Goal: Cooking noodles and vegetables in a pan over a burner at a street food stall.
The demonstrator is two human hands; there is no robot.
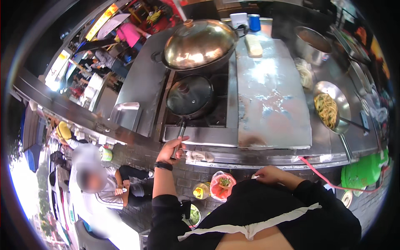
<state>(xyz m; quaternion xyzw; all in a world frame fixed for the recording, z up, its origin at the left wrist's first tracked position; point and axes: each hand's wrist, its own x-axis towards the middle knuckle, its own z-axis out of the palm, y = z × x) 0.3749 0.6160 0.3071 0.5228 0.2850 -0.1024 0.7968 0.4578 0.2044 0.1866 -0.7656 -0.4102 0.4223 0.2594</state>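
Note:
My left hand (171, 150) is wrapped round the handle of a black frying pan (182, 125). A dark glass lid (189, 96) with a knob covers this pan, which sits on the stove at the near burner. Held low at the counter's front, close to my dark clothing, my right hand (270, 174) is closed with a small whitish bit at its fingertips, too small to name. Behind the pan stands a large wok under a shiny domed lid (199, 43). A white cloth (200, 156) lies on the counter edge beside my left hand.
A flat griddle (273, 104) fills the middle right. Beyond it are a skillet of noodles (326, 110), a steel pot (312, 45) and a blue cup (254, 23). Below stand a red-lined bin (222, 192) and a yellow-capped bottle (201, 191). Another person (112, 187) is at the left.

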